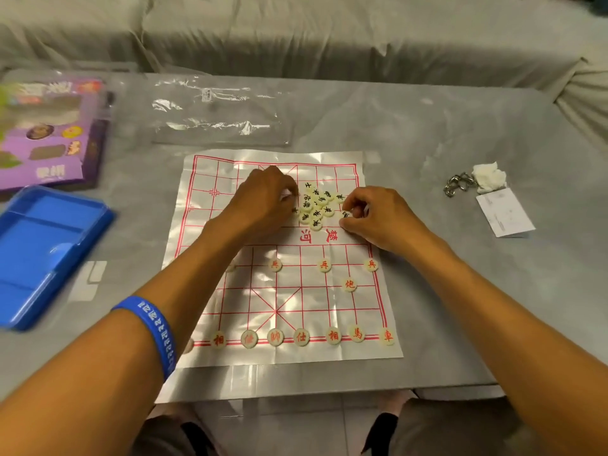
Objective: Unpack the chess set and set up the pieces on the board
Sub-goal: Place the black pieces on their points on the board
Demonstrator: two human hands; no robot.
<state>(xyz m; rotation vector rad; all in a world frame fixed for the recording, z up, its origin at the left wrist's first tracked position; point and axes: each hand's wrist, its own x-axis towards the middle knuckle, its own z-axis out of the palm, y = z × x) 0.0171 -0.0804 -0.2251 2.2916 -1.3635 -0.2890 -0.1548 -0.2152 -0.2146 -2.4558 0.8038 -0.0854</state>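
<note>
Grey table (427,133): both forearms hide, seemingly, several board (368,330) squares.

Tray (49,255) lies left of board (283,291); pieces (317,205) on board.

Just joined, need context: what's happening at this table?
A person is setting up Chinese chess on a paper board. The red pieces sit placed on the near side. The black pieces lie in a heap on the far half, unsorted. Both hands work at that heap: the left hand at its left edge, the right hand pinching a piece at its right. A blue tray sits left.
</note>
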